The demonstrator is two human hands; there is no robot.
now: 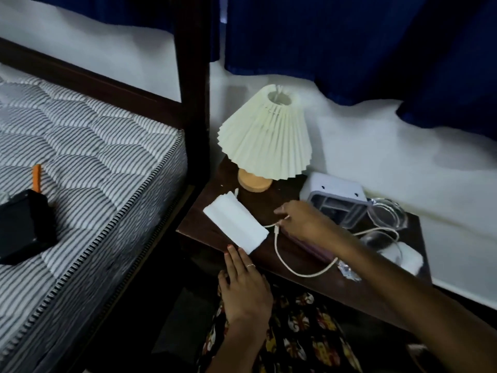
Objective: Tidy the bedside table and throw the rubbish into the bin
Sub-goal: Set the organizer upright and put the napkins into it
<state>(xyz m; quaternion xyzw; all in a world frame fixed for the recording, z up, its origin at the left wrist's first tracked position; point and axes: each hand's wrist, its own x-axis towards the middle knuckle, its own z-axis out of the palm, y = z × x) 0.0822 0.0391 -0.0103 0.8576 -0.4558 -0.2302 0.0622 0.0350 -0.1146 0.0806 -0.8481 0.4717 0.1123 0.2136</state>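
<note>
While your right hand pinches the plug end of the white cable in front of the lamp, your left hand rests flat and open on the white pack, holding nothing. Next, wind the cable up neatly; the shiny wrapper right of the lamp on the counter looks like rubbish

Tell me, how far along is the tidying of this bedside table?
Early, it seems. Nothing looks cleared yet. In hand: the right hand pinches the cream charging cable, and the left hand touches the white rectangular pack. Left: the crinkled clear wrapper, glass bowl and grey plastic box crowd the dark wooden table; no bin shows.
</note>
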